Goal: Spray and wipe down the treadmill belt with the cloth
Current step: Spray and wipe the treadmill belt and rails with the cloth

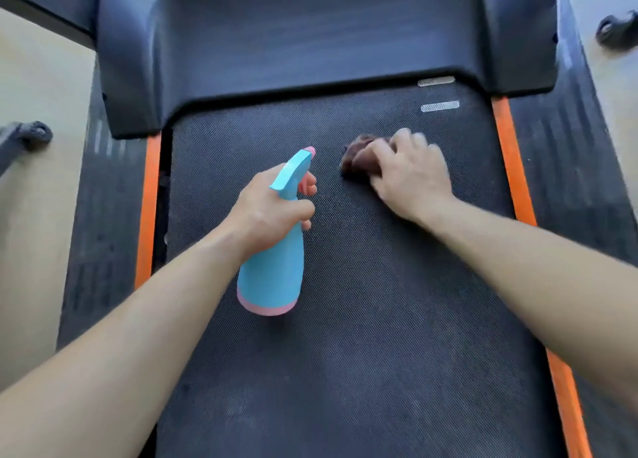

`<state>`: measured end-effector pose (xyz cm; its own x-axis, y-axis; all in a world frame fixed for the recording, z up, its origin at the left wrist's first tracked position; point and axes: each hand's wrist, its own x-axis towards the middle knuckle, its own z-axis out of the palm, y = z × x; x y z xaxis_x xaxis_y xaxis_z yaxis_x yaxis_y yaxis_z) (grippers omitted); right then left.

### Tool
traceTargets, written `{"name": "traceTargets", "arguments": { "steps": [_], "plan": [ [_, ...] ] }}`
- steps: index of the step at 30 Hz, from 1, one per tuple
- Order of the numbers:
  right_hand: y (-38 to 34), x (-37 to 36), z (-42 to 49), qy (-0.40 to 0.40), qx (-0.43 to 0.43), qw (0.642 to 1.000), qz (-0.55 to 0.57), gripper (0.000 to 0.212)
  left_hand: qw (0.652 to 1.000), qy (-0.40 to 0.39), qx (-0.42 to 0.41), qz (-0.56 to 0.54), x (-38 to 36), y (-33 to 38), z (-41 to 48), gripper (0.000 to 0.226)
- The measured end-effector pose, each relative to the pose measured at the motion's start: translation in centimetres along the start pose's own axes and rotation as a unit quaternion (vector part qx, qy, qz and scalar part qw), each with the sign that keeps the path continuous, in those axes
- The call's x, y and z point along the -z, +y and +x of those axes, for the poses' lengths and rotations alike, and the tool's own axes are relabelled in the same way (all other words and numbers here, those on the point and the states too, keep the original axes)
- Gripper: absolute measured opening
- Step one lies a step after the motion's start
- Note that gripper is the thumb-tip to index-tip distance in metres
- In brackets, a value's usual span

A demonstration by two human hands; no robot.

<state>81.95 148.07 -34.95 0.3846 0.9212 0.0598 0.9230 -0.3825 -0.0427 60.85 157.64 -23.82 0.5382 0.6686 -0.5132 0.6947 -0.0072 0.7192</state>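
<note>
The dark textured treadmill belt [362,319] fills the middle of the view. My left hand [272,209] grips the neck of a light blue spray bottle [272,271] with a pink base and a pink nozzle tip, held above the belt with the nozzle pointing away from me. My right hand [411,174] presses a crumpled dark reddish-brown cloth [359,154] onto the belt near its far end, right of centre. The hand covers most of the cloth, and both look motion-blurred.
Orange strips [148,212] [514,167] run along both belt edges, with dark side rails [103,216] outside them. The grey motor cover [310,43] spans the far end. Two small white marks [438,106] sit on the belt's far right. Beige floor [34,85] lies on the left.
</note>
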Motion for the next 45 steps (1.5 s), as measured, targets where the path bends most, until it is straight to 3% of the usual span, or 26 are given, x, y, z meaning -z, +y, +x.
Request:
{"name": "traceTargets", "arguments": {
  "steps": [3,5,7,10,12,16,18,21,23,25,27,28,31,33,36,38,42,44,45],
  "plan": [
    [6.4,0.6,3.5,0.009,-0.151,0.989,0.0,0.038,1.0,-0.016,0.0,-0.011,-0.4,0.5,-0.2,0.041],
    [5.4,0.5,1.8,0.021,-0.175,0.984,-0.009,0.037,1.0,-0.017,0.003,-0.013,-0.3,0.5,-0.2,0.035],
    [2.2,0.3,-2.9,0.023,-0.112,0.993,0.009,0.035,1.0,-0.019,0.006,-0.01,-0.3,0.5,-0.1,0.038],
    [-0.8,0.2,-11.1,-0.013,0.094,0.994,0.047,0.041,1.0,-0.025,0.002,-0.006,-0.6,0.7,0.3,0.044],
    [0.0,0.3,-11.8,-0.035,0.14,0.988,0.047,0.041,0.999,-0.028,-0.004,-0.016,-1.0,1.0,0.6,0.044],
    [2.7,-0.1,-1.8,0.027,-0.027,0.999,0.016,0.033,1.0,-0.025,-0.01,-0.015,-1.8,1.8,1.7,0.045],
    [4.4,0.3,3.9,0.011,-0.1,0.995,0.014,0.036,0.999,-0.023,-0.01,-0.024,-2.2,2.1,2.1,0.04],
    [4.3,0.3,4.2,0.017,-0.136,0.99,0.017,0.035,0.999,-0.017,-0.017,-0.029,-2.1,2.3,2.4,0.038],
    [2.3,0.3,-2.2,0.029,-0.077,0.996,0.031,0.036,0.999,-0.023,-0.02,-0.028,-2.1,2.2,2.3,0.036],
    [0.5,0.4,-9.4,-0.002,0.053,0.997,0.06,0.041,0.999,-0.03,-0.022,-0.03,-2.1,2.1,2.1,0.03],
    [1.4,0.1,-11.0,-0.02,0.138,0.988,0.062,0.042,0.999,-0.033,-0.02,-0.029,-2.1,1.9,2.0,0.032],
    [2.1,0.0,-9.5,-0.024,0.137,0.989,0.052,0.041,0.999,-0.032,-0.018,-0.025,-2.1,1.9,1.9,0.032],
    [3.0,-0.4,-1.3,0.031,-0.005,0.999,0.016,0.035,0.999,-0.038,-0.016,-0.032,-1.9,1.5,1.9,0.025],
    [3.8,-0.3,3.5,0.017,-0.089,0.996,0.012,0.035,0.998,-0.042,-0.014,-0.035,-1.7,1.3,1.9,0.027],
    [2.8,0.1,4.0,0.03,-0.134,0.99,-0.001,0.035,0.999,-0.035,-0.014,-0.031,-0.5,0.9,2.0,0.032],
    [-0.6,-0.1,-0.4,0.039,-0.08,0.996,0.014,0.035,0.999,-0.027,-0.013,-0.034,0.5,0.5,1.9,0.038],
    [-7.5,-0.4,-9.0,-0.023,0.193,0.978,0.076,0.037,0.999,-0.015,0.003,-0.047,2.9,-0.9,1.2,0.045],
    [-7.0,-0.6,-6.5,-0.031,0.227,0.972,0.056,0.036,0.999,-0.018,0.009,-0.027,3.6,-1.6,0.6,0.045],
    [-6.6,-0.9,-4.0,-0.019,0.2,0.979,0.042,0.034,1.0,-0.017,0.011,-0.013,3.9,-2.0,0.3,0.039]
  ]
}}
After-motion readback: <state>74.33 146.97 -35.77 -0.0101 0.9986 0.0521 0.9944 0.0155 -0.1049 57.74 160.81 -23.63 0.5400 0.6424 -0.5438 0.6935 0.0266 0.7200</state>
